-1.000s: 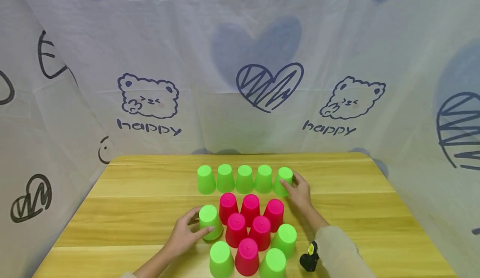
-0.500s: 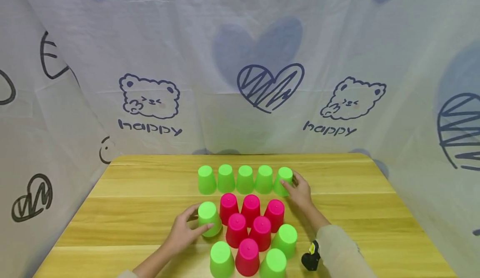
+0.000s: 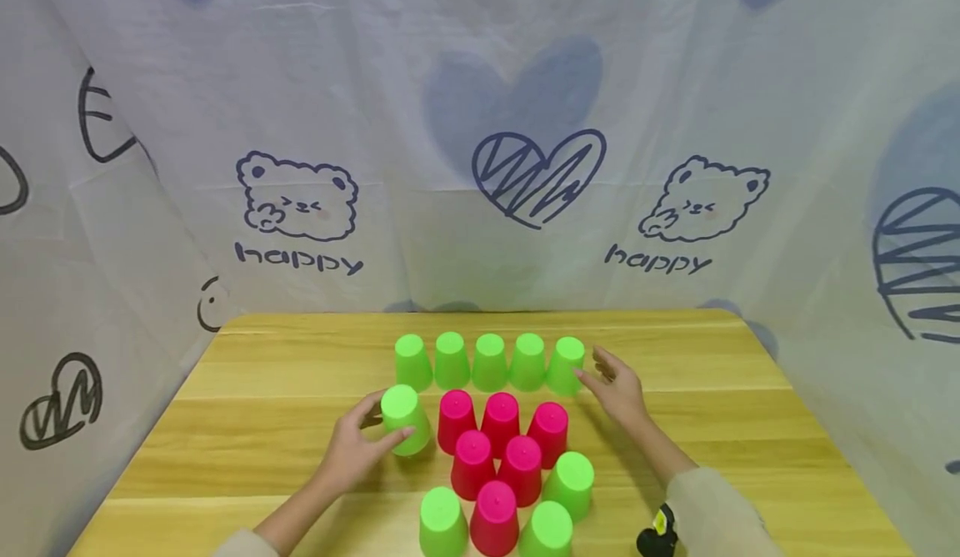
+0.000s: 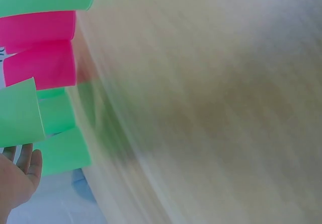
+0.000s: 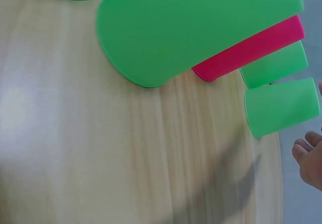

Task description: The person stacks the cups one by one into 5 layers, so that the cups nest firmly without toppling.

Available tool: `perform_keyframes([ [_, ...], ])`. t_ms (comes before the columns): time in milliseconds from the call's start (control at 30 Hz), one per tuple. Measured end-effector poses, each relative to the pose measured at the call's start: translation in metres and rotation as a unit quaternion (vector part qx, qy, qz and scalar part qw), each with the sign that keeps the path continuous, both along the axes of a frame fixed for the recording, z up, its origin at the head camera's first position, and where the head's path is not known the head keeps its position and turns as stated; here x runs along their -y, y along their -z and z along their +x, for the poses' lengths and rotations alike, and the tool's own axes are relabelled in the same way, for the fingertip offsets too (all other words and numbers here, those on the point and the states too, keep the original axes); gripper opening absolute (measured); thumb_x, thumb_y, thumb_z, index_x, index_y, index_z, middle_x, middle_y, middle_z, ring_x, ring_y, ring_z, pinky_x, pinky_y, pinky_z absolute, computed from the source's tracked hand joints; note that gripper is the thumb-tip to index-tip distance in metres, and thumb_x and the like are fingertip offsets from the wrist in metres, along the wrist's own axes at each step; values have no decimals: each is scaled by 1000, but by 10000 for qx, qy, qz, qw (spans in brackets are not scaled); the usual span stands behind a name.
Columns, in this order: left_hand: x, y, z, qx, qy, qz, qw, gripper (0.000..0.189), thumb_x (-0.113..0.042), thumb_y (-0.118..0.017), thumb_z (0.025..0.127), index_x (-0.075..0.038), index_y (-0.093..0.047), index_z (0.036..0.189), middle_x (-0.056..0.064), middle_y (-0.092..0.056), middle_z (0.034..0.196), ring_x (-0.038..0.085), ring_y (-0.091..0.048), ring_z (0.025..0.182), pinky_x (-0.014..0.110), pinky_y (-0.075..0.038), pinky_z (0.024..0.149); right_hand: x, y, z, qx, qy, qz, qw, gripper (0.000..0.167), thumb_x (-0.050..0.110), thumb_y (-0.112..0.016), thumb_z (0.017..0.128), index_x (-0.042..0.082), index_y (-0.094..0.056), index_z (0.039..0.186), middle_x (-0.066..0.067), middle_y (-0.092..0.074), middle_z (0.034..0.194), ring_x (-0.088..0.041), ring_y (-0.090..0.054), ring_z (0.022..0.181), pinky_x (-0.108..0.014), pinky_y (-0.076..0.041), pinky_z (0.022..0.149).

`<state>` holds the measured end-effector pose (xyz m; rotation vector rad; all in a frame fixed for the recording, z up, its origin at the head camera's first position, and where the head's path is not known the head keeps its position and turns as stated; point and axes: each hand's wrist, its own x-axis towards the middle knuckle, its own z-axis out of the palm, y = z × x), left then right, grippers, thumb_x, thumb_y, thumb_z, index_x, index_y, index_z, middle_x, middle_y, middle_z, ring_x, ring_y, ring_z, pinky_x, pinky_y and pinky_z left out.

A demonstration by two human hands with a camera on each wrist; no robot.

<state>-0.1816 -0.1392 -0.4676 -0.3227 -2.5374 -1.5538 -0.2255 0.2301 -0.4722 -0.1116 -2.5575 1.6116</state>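
Observation:
My left hand (image 3: 351, 447) grips an upside-down green cup (image 3: 405, 420) between thumb and fingers, left of the red cups. In the left wrist view this cup (image 4: 17, 113) hangs above the wooden tabletop. Over at the back right, my right hand (image 3: 621, 392) has its fingers spread just beside the last green cup (image 3: 566, 367) of the back row. A gap shows between that hand (image 5: 311, 164) and the cup (image 5: 283, 106) in the right wrist view. Several upside-down red cups (image 3: 501, 424) form a triangle pointing toward me.
Several green cups (image 3: 489, 363) stand in a straight row behind the red ones. Green cups (image 3: 442, 524) also flank the triangle's front, one left and two right (image 3: 568, 485). A small black object (image 3: 656, 542) is by the right sleeve. A printed cloth (image 3: 480, 273) hangs behind the table.
My left hand has carried its green cup up and leftward, away from the red cups. My right hand has let go of the end cup in the back row and drawn off rightward.

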Motion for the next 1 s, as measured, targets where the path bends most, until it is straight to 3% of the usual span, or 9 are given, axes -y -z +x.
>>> perform_keyframes([
  [133,0,-7,-2,-159,-35,54,9999,52,-12,-77,74,-1,-56,121,11,-66,112,17,-61,97,36,-52,88,-2,-3,8,-27,-97,-32,9999,59,19,-63,88,-6,-38,136,-27,-43,138,-41,-42,127,-44,-37,106],
  [367,-3,-16,-7,-134,70,85,9998,53,-13,-77,74,-2,-56,122,10,-65,113,17,-61,99,36,-51,89,-4,-8,19,-64,-144,-118,9998,59,22,-64,88,-5,-41,135,-25,-47,135,-38,-46,125,-43,-39,105],
  [1000,-8,-18,-22,-135,99,140,9998,51,-9,-76,74,1,-56,120,15,-64,112,31,-60,103,43,-51,90,-4,-9,49,-512,-485,-330,9970,47,13,-63,87,-7,-48,127,-26,-52,129,-38,-50,120,-41,-42,101],
])
